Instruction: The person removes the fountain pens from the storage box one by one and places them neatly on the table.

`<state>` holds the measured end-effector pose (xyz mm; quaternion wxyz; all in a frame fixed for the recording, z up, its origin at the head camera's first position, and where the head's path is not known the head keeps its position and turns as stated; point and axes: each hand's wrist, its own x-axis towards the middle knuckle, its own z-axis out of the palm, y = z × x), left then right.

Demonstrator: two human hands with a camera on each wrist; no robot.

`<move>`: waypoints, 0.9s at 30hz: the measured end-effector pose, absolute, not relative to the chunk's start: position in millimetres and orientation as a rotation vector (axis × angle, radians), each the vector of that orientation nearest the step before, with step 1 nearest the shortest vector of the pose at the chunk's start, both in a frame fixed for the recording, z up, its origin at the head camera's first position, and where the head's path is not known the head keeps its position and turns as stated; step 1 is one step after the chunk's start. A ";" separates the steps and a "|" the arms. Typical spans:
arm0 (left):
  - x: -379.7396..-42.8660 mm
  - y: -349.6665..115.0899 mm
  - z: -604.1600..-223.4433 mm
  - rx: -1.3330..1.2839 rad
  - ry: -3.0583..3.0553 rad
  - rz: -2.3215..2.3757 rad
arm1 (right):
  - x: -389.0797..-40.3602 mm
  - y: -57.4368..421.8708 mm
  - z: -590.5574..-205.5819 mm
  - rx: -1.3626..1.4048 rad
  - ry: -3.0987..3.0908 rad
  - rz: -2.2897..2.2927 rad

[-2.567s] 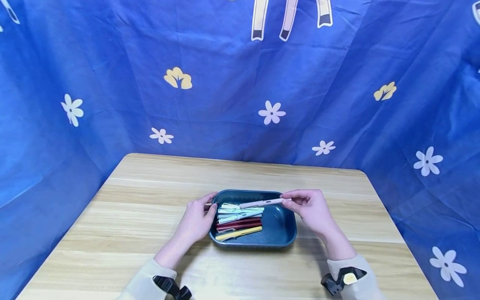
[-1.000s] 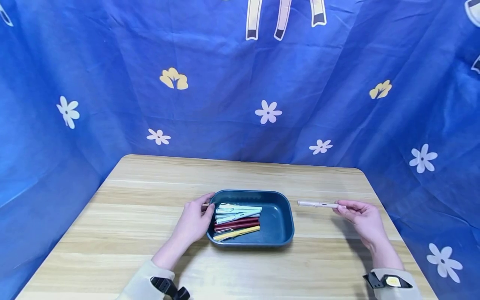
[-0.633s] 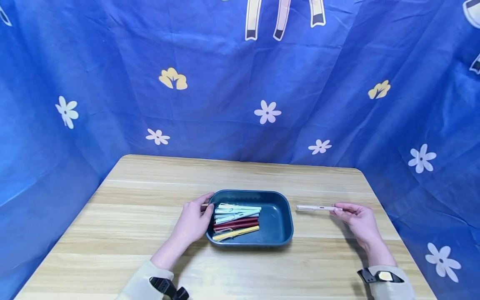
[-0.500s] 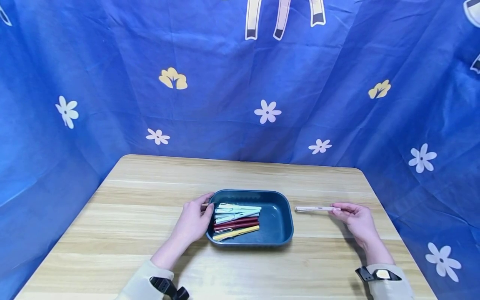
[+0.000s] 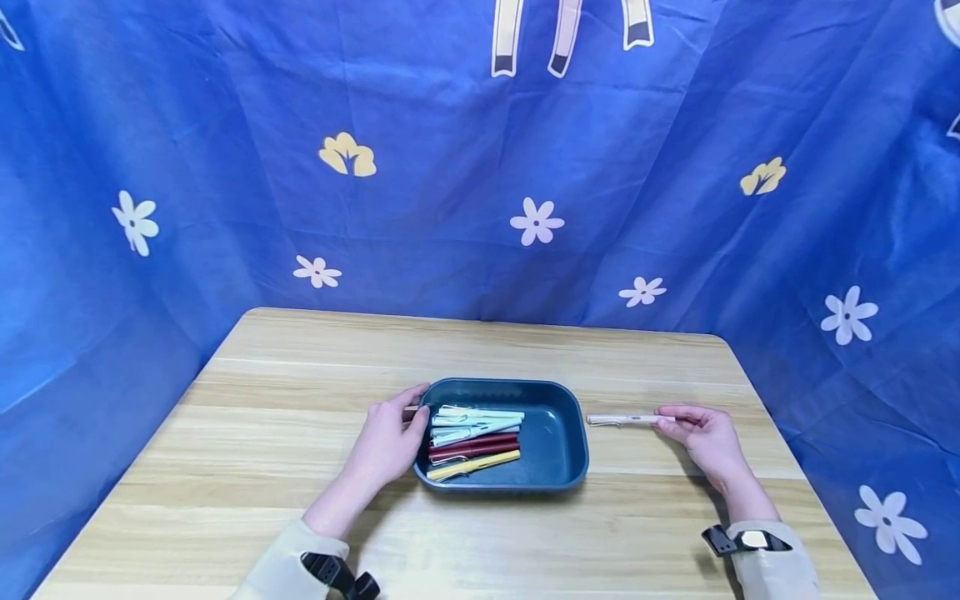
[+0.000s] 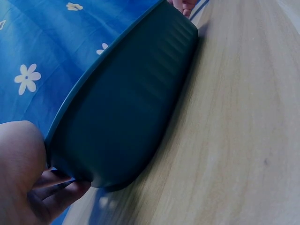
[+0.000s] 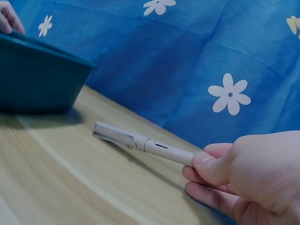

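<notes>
A dark teal box (image 5: pixel 551 450) with rounded corners lies on the table, pens gathered in its left part. Among them are several pale blue and white pens (image 5: pixel 480 422), dark red pens (image 5: pixel 480 447) and a yellow pen (image 5: pixel 480 464). My left hand (image 5: pixel 388 437) holds the box's left end, thumb at the rim and fingers bent against the outer wall in the left wrist view. To the right of the box, my right hand (image 5: pixel 703 440) pinches a pale pinkish pen (image 7: pixel 166 152) by one end. Its clip end points left, close to the box's right wall.
The light wooden table (image 5: pixel 300 358) reaches back to a blue curtain (image 5: pixel 450 250) printed with flowers, which also hangs at both sides. Black straps with small devices (image 5: pixel 753 540) sit on both wrists over pale sleeves.
My right hand has carried the pale pen out of the box to the right, then brought it slightly back left and lower. The left hand keeps its hold on the box.
</notes>
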<state>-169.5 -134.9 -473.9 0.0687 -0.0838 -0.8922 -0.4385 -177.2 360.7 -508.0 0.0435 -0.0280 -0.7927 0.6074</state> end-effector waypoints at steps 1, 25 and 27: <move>-169.6 -134.5 -473.9 -0.253 -2.687 -1.321 | -177.8 361.3 -508.7 -0.074 -2.457 1.803; -169.4 -135.2 -471.2 -0.247 -2.701 -1.319 | -193.1 363.8 -522.1 0.254 -2.684 1.083; -169.9 -134.9 -471.2 -0.248 -2.703 -1.313 | -193.8 364.3 -523.3 0.259 -2.683 1.073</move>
